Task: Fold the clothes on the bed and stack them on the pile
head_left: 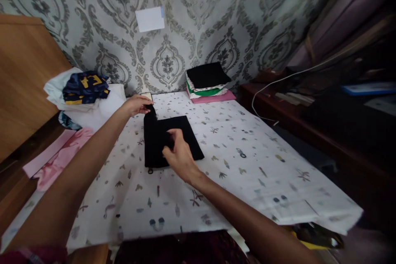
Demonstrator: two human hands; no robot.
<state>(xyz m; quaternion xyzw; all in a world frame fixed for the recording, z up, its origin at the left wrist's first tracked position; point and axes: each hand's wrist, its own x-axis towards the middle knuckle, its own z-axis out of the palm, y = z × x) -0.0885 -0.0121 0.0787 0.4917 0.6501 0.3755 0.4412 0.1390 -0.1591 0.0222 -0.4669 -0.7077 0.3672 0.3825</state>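
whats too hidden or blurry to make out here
All in the head view:
- folded black cloth: garment type, hidden by its folds and the right hand
- stack of folded cloths: lower layers' shapes, covered by the black top one
- small white sheet on the wall: any writing, too small
- yellow strip: full shape, hidden under the white printed cover

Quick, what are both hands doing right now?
Left hand: closed, pinching a corner of the black cloth.
Right hand: over the cloth, thumb and finger curled; can't tell if it's gripping any.
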